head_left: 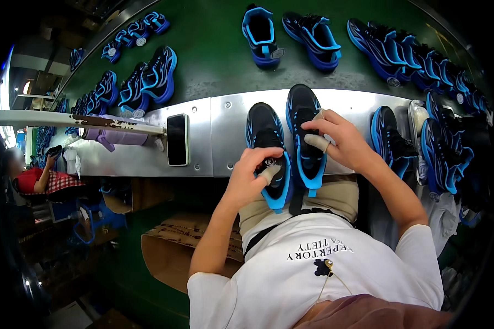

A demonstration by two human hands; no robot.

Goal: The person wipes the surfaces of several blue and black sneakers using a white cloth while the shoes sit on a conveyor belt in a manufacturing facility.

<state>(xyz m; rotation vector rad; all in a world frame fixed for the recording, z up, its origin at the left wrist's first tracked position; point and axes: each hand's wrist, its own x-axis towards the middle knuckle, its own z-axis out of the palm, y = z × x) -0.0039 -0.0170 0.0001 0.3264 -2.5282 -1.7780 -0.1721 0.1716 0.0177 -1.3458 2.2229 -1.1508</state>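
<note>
Two black sneakers with blue soles and trim lie side by side before me, toes pointing away, heels overhanging the near edge of the metal ledge. My left hand (251,174) grips the left sneaker (264,123) around its tongue and opening; a beige cover sits on the thumb. A small round tag shows beside those fingers. My right hand (340,140) is on the right sneaker (303,104), index finger by the laces and thumb near the tongue, both wearing beige covers. What the right fingertips pinch is partly hidden.
Rows of matching sneakers (387,49) stand on the green belt (214,49) beyond the metal ledge (225,159). A phone (177,140) lies left, beside a worn white bar (55,118). More sneakers (389,140) sit at right. A cardboard box (170,236) is below; a co-worker (44,178) sits far left.
</note>
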